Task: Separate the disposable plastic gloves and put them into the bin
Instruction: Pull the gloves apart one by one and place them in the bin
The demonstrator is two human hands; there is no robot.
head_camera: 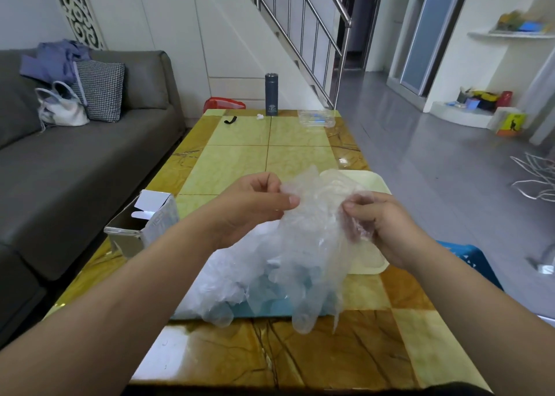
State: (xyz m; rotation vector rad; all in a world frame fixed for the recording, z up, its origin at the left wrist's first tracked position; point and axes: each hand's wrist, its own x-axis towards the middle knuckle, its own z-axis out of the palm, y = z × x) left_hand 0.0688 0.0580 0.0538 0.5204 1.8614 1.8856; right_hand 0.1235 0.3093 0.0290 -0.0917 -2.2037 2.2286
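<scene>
Both my hands hold a clear disposable plastic glove (312,239) above the table, its fingers hanging down. My left hand (255,206) pinches the glove's cuff edge between thumb and fingers. My right hand (378,221) pinches the other side of the cuff, with plastic film wrapped over its fingers. Below them a heap of more clear gloves (237,278) lies on a light blue tray (270,308). A pale cream tray (369,266) sits under my right hand. An open cardboard box (144,224) stands at the table's left edge.
The yellow-brown tiled table (270,356) carries a dark flask (271,94), a clear plastic container (316,118) and a small black item (230,120) at its far end. A grey sofa (75,161) runs along the left. A blue basket (474,257) stands off the right edge.
</scene>
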